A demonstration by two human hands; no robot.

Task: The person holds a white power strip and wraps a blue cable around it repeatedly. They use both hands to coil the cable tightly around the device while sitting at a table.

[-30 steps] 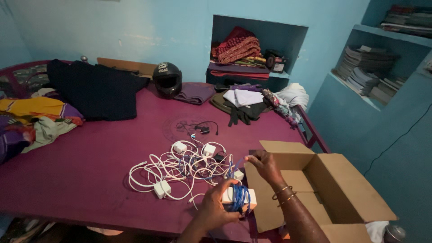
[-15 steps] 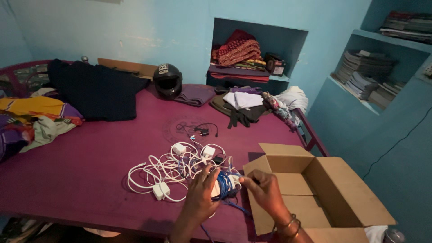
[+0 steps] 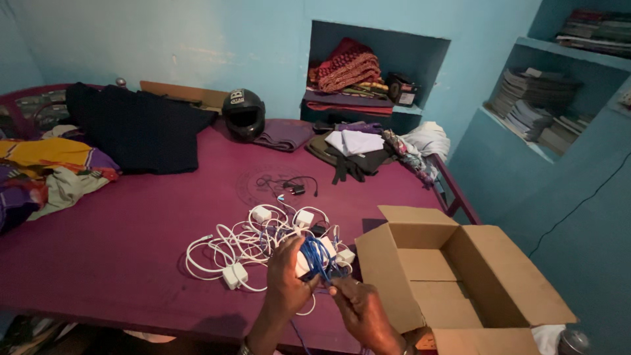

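Left hand (image 3: 287,281) grips white charger adapter (image 3: 307,261) wrapped in blue cable (image 3: 319,255), above purple bed's (image 3: 131,243) near edge. Right hand (image 3: 360,309) pinches the cable's loose end just right-below. Open cardboard box (image 3: 499,276) lies right, nearer the right hand.

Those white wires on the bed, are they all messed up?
Yes. The white charger cables lie in a tangled heap on the purple bedsheet, adapters mixed in. The left hand holds a white adapter wound with blue cable; the right hand touches it.
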